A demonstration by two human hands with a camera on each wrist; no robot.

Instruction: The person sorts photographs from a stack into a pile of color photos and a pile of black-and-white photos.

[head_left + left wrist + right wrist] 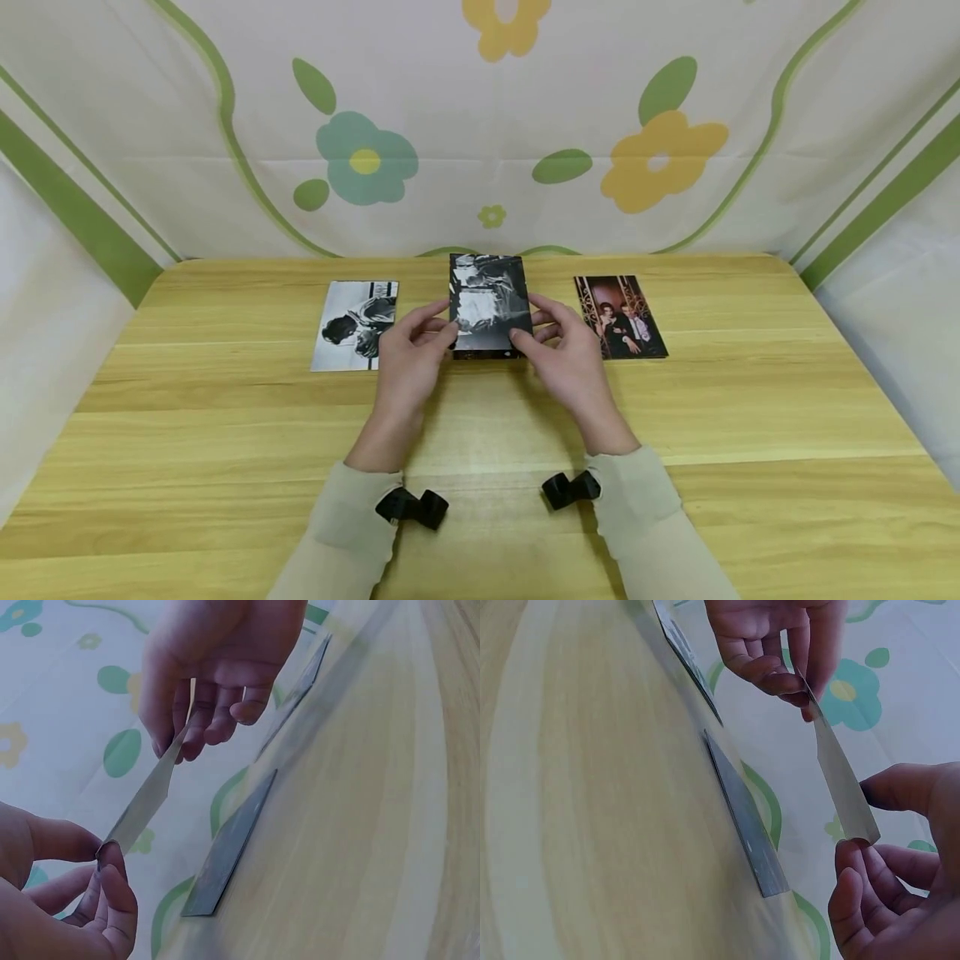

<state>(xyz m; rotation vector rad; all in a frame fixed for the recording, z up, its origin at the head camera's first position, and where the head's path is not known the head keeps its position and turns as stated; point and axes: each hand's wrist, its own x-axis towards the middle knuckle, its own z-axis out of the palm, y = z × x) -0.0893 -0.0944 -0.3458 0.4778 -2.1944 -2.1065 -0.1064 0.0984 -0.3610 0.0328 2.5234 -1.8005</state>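
A black-and-white photo card (pixel 489 304) is held up off the table between both hands, picture side facing the head camera. My left hand (pixel 411 358) pinches its left edge between thumb and fingers. On the opposite edge my right hand (pixel 567 354) pinches it the same way. In the left wrist view the held card (pixel 142 806) shows its pale back and is slightly bent. Beneath it on the table lies a dark stack of cards (pixel 229 859), mostly hidden by the held card in the head view.
Left of the hands lies another black-and-white photo card (pixel 352 325), partly behind the left hand. On the right lies a colour photo card (pixel 621 317) of two seated people. The wooden table (pixel 480 517) meets a flowered cloth backdrop (pixel 480 108) at its far edge.
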